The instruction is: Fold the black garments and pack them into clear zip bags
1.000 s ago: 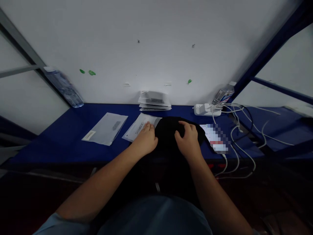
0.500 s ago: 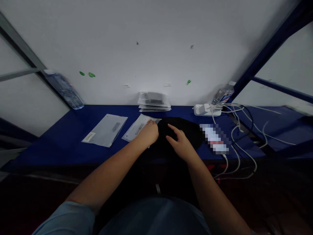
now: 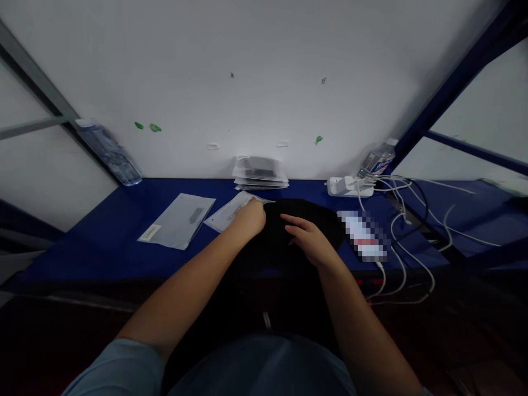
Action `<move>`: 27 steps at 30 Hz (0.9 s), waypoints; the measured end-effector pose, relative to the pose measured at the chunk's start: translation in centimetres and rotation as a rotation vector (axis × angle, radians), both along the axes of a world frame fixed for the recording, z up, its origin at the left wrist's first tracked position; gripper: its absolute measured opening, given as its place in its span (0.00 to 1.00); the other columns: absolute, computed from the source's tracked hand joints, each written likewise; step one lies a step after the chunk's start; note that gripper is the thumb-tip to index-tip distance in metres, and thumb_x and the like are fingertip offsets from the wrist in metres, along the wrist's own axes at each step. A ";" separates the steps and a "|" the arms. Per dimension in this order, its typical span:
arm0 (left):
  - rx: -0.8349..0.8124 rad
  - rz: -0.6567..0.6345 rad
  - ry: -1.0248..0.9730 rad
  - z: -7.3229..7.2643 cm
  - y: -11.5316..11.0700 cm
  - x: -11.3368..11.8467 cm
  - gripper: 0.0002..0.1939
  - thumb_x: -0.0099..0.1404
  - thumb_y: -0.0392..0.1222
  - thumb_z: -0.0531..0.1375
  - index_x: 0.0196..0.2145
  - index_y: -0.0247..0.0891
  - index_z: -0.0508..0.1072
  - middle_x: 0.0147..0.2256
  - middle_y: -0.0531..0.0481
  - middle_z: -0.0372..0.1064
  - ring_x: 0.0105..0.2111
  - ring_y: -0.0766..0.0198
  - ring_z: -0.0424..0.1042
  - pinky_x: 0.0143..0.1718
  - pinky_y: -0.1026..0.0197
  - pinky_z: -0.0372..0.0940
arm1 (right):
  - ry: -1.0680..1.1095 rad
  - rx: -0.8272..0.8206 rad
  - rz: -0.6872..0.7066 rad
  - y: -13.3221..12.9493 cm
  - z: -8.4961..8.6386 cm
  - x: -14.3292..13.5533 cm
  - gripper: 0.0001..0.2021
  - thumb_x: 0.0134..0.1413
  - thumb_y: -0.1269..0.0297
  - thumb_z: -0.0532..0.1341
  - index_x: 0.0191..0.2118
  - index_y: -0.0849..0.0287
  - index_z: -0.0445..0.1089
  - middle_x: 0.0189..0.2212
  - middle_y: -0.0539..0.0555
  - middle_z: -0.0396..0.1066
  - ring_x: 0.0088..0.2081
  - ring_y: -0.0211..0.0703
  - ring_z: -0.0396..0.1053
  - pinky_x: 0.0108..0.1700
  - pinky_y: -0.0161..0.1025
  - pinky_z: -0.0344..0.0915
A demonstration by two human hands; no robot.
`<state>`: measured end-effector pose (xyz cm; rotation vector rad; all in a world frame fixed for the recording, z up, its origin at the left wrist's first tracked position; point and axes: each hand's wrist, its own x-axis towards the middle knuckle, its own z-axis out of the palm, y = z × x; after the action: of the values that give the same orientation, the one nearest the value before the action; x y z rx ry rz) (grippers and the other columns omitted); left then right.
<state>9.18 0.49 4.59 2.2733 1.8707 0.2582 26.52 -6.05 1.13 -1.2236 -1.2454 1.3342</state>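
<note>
Black folded cloth (image 3: 315, 217), perhaps a garment, lies in the middle of the blue table; its exact kind is lost in the dark. Against its left side is a frosted plastic bag (image 3: 226, 213) with dark printed lettering. My left hand (image 3: 249, 216) is closed in a pinch on the bag's right part, and its fingertips are partly hidden behind the knuckles. Over the black cloth, my right hand (image 3: 309, 237) has its fingers stretched out and apart, holding nothing. Whether it touches the cloth is hard to see.
Another frosted bag (image 3: 178, 221) lies to the left. A stack of packaged bags (image 3: 260, 173) stands by the wall. At right are a pixelated phone (image 3: 365, 236), a power strip (image 3: 348, 187), white cables (image 3: 406, 256) and a bottle (image 3: 378, 158). A larger bottle (image 3: 109, 154) leans at left.
The printed bag has shifted and tilted slightly under my left hand, its lettering now less readable. My right hand has turned slightly, with its fingers closer together.
</note>
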 end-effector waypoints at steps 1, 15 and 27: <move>0.041 -0.019 -0.026 0.0 -0.1 0.0 0.20 0.71 0.31 0.46 0.52 0.29 0.73 0.57 0.31 0.70 0.58 0.52 0.71 0.59 0.55 0.64 | 0.023 -0.005 0.023 0.0 0.0 -0.1 0.25 0.51 0.60 0.66 0.56 0.54 0.75 0.32 0.50 0.76 0.25 0.34 0.64 0.30 0.35 0.63; 0.067 -0.114 -0.105 -0.4 -2.0 -0.8 0.20 0.72 0.34 0.47 0.54 0.31 0.72 0.60 0.33 0.67 0.63 0.50 0.66 0.63 0.52 0.60 | 0.314 0.024 -0.136 -0.1 0.3 -2.0 0.25 0.43 0.61 0.66 0.51 0.54 0.78 0.31 0.50 0.77 0.29 0.38 0.67 0.30 0.35 0.62; -0.050 -0.091 0.048 0.2 1.2 -0.2 0.20 0.65 0.31 0.53 0.52 0.28 0.75 0.50 0.31 0.76 0.50 0.49 0.77 0.52 0.55 0.69 | 0.262 -0.046 0.012 -0.3 -0.2 -2.0 0.21 0.43 0.61 0.66 0.47 0.55 0.80 0.33 0.51 0.77 0.31 0.37 0.68 0.31 0.34 0.62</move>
<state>8.93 1.69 4.74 2.3439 1.7691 0.1436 24.50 -6.32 0.91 -1.0344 -1.0428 1.4863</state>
